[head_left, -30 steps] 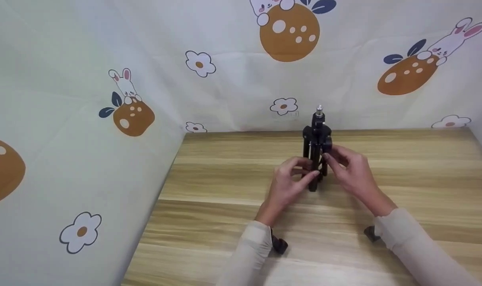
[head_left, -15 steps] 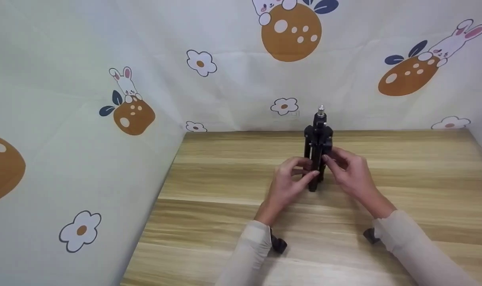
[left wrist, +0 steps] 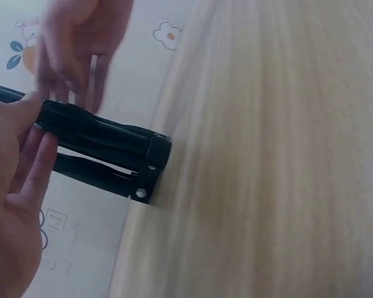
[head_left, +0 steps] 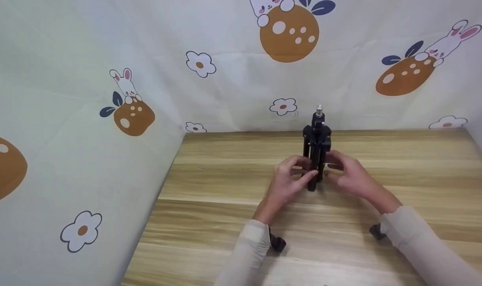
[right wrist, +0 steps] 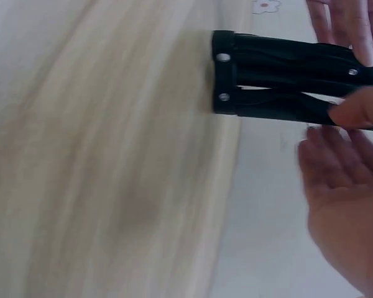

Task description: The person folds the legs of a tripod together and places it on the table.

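A small black tripod (head_left: 317, 139) with its legs folded together stands upright on the table, a silver screw (head_left: 319, 110) at its top. My left hand (head_left: 287, 180) pinches the lower legs between thumb and fingers; its grip also shows in the left wrist view, where the tripod's riveted lower end (left wrist: 146, 177) meets the wood. On the tripod's other side is my right hand (head_left: 354, 178), its loosely bent fingers right at the legs and its thumb apart from them. In the right wrist view, the right hand's fingers (right wrist: 332, 158) extend just below the legs (right wrist: 280, 102).
The wood-grain table (head_left: 209, 230) runs back to a pale cloth wall (head_left: 233, 91) printed with rabbits, oranges and flowers. Another cloth side (head_left: 42, 171) borders the table on the left. Black devices (head_left: 278, 243) sit at both sleeve cuffs.
My right hand has let go of the tripod's side and slid down, its thumb and fingers spreading apart. The left hand keeps its hold, and the tripod stays in place.
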Demonstrator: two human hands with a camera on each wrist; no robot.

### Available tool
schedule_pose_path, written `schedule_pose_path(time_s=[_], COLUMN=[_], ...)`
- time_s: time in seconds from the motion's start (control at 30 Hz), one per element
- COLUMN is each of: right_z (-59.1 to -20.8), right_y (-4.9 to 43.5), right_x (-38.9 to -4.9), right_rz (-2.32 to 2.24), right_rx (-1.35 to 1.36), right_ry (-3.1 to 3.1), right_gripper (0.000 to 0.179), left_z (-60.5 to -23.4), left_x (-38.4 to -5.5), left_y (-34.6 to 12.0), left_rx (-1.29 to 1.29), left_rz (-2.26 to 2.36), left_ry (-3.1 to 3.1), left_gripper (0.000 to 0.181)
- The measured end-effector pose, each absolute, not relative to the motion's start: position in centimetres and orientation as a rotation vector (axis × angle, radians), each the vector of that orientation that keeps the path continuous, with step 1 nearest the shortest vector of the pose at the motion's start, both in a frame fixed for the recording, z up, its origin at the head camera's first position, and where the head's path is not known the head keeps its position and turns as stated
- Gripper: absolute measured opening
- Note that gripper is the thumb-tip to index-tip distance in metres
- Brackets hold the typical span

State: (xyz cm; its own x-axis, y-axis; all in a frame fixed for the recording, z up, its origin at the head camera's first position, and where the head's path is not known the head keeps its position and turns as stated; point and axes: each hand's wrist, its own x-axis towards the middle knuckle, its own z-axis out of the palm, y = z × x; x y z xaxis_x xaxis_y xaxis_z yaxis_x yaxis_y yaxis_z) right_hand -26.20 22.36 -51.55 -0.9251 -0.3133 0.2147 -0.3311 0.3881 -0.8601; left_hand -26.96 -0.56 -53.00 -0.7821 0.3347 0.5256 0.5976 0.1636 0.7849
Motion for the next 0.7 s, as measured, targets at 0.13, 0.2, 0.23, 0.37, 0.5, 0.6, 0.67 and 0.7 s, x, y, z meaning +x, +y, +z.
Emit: schedule_pose_path(time_s=[0.13,0.2,0.23,0.37,0.5,0.6,0.67,0.7], right_z=[-52.6,-53.0,-53.2,-53.6,-53.8,-54.1,-54.2,-54.3], right_y=[22.3,22.3,22.2,22.1,21.9,21.8,21.8,21.9], right_x=[-26.3,-26.3,-26.3,-26.3,-26.4,-26.4,-26.4,-26.4], right_rz=[1.583,1.571,1.566,1.573,1.568,1.528,1.507,1.497], right_rx=[0.635,0.651,0.656,0.678,0.679,0.663,0.635,0.622], right_ry=[-2.718,-2.745,-2.751,-2.743,-2.748,-2.779,-2.804,-2.815], right_gripper=[0.050,0.047,0.046,0.042,0.041,0.041,0.040,0.040], left_z=[-52.2,-51.6,-51.1,-48.7,-45.7,-43.8,-42.8,-42.4], left_x=[-27.1,-27.1,-27.1,-27.0,-26.8,-26.7,-26.8,-26.8], left_y=[-1.0,-1.2,-1.2,-1.2,-0.9,-0.3,0.1,0.3], left_rx=[-0.914,-0.892,-0.877,-0.852,-0.864,-0.863,-0.859,-0.861], left_rz=[-1.644,-1.654,-1.661,-1.670,-1.547,-1.425,-1.361,-1.343], left_ry=[-2.223,-2.200,-2.182,-2.033,-1.896,-1.857,-1.851,-1.849], left_gripper=[0.028,0.030,0.031,0.027,0.021,0.024,0.029,0.033])
